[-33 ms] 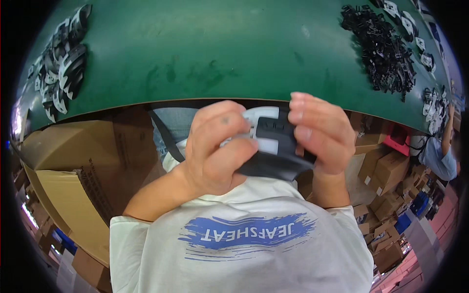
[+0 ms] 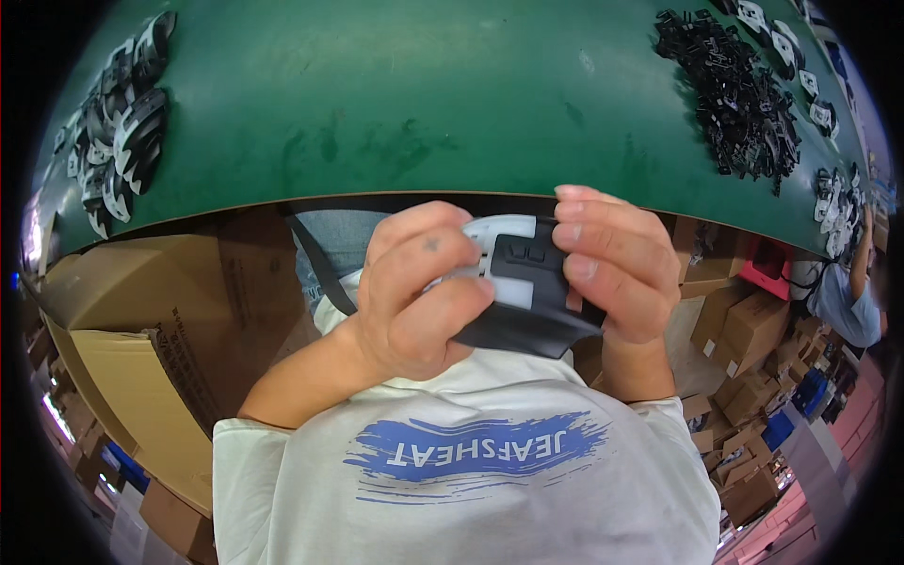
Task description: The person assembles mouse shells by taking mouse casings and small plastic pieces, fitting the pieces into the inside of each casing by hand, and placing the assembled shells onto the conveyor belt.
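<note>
Between my two hands, just off the table's near edge, is a black and white moulded plastic part point(image 2: 523, 322). It has a black middle with small raised rectangles and white pieces on two sides. My left hand point(image 2: 424, 278) pinches its left end, thumb and fingers closed on the white pieces. My right hand point(image 2: 621, 259) curls around its right side, with the fingers together and fingertips against the black surface. The underside of the part and much of its right end are hidden.
On the green table point(image 2: 377, 94), a group of black and white parts point(image 2: 137, 132) lies at left. A heap of small black clips point(image 2: 739, 104) is at right, with more white parts point(image 2: 833, 207) beyond. Cardboard boxes point(image 2: 141, 282) stand below left; another person's arm point(image 2: 862, 254) shows far right.
The held part sits slightly lower, and its blur is gone. My left hand has shifted down slightly; both hands keep hold.
</note>
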Demonstrator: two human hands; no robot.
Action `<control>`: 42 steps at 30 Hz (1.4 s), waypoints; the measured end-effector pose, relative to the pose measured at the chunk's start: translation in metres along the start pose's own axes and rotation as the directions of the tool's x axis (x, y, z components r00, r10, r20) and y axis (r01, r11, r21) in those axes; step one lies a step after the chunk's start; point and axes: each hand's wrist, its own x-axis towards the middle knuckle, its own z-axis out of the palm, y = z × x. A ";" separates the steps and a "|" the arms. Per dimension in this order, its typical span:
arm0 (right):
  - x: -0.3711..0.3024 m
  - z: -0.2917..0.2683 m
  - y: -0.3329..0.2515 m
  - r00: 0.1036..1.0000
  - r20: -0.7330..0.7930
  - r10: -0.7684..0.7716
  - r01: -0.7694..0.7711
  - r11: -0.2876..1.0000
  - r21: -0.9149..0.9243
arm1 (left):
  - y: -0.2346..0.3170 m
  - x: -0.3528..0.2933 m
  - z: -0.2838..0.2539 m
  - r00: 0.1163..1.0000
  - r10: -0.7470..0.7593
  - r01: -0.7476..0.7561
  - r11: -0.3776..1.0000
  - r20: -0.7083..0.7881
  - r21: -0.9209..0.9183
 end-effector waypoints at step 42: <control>-0.003 0.073 -0.002 0.808 0.022 0.589 -0.587 0.801 0.122 | -0.020 0.013 -0.007 0.697 -0.693 0.698 0.715 0.184 0.048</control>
